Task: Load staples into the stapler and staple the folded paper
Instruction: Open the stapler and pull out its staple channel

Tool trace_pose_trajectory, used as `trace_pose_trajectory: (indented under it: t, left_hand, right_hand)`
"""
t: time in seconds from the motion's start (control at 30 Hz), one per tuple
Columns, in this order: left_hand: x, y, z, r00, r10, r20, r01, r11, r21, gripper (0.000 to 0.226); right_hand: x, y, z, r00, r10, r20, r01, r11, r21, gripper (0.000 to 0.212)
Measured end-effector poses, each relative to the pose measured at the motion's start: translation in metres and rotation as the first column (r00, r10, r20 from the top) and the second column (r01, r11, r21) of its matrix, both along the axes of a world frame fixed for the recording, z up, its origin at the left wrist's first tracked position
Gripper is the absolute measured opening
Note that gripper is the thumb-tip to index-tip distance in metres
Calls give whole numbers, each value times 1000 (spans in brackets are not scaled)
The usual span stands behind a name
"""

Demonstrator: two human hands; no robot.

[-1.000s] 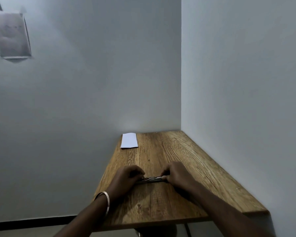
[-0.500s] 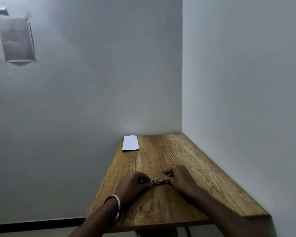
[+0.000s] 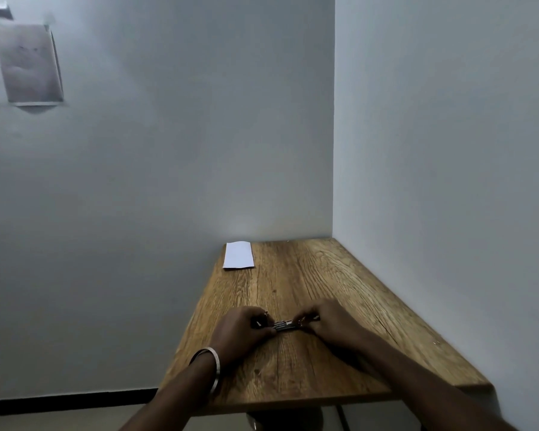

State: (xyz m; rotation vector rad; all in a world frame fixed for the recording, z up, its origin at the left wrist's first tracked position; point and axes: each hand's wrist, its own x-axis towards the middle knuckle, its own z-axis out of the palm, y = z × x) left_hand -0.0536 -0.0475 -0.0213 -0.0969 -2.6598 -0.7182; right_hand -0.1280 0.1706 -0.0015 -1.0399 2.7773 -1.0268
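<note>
Head view: left hand (image 3: pixel 240 329) and right hand (image 3: pixel 330 325) both grip the stapler (image 3: pixel 283 325) on the worktop (image 3: pixel 324 281); the folded paper (image 3: pixel 238 255) lies at 11 o'clock.

Stapler (image 3: pixel 283 325) on table (image 3: pixel 324 377); folded paper (image 3: pixel 239 255) far-left behind it.

– What's on the left wall?
– A greyish sheet of paper (image 3: pixel 28 63) stuck up high at the far left, with scraps of more paper at the frame's edge beside it. A dark skirting strip (image 3: pixel 69 399) runs along the bottom of that wall.
– And the surface?
– A wooden table (image 3: pixel 339 275) with strong grain, pushed into the corner against the right wall (image 3: pixel 448 150). Something dark shows under its near edge, too dim to tell
</note>
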Motion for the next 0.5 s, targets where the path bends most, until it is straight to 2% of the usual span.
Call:
trace_pose_trajectory:
  t: [0.13,0.3,0.4,0.5]
  left_hand:
    - [1,0,0,1000,1,3,-1,1000,6,17]
    - [3,2,2,1000,12,-4,-12,1000,8,18]
    - [3,2,2,1000,14,-5,-14,1000,8,19]
    - [1,2,0,999,35,-17,-35,999,-8,21]
  right_hand:
    - [2,-7,3,999,19,38,-19,1000,-12,30]
    - [6,-15,2,1000,18,21,-18,999,-37,25]
    - [12,-16,0,997,-58,47,66,978,-200,22]
    - [19,-19,0,975,-206,85,223,896,-383,20]
